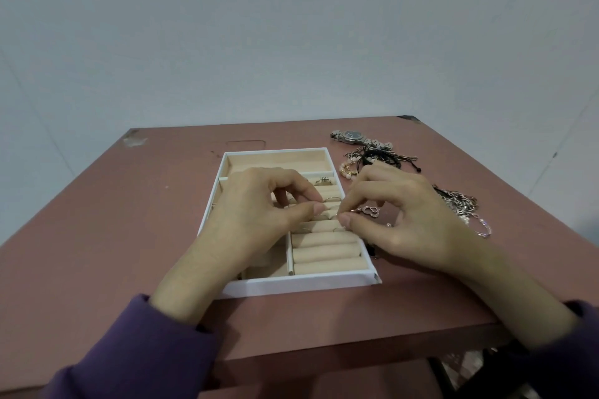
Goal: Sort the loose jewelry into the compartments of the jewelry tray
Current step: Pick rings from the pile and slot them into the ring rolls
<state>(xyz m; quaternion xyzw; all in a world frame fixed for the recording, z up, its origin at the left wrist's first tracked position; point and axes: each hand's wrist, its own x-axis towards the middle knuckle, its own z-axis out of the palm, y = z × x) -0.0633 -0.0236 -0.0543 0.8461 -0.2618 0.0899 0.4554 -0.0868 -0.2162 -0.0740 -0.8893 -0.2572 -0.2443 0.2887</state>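
- Head camera showed your right hand (405, 214) pinching a small rose-gold charm (371, 210) between thumb and forefinger, above the right edge of the jewelry tray (291, 288).
- That charm lay roughly crosswise, its curly openwork end toward your right and a fine wire end toward your left hand (259, 204).
- Your left thumb and forefinger met at their tips beside that wire; whether they held it, I cannot tell.
- You had the tray's long axis running away from you toward the far table edge, white outside and lined in soft beige.
- Its padded ring rolls (325, 251) lay crosswise in the right half, rounded like little bolsters.
- One banded ring (324, 180) stood in a far slot, a thin ring (334, 199) one slot nearer.
- Loose pieces sat right of the tray on the reddish-brown table (97, 236): a metal wristwatch (351, 136), beaded and black corded bracelets (376, 155), silvery chains (460, 204).
- No writing could be read; the watch dial was too small.
- Purple sleeves (146, 350) covered your forearms.
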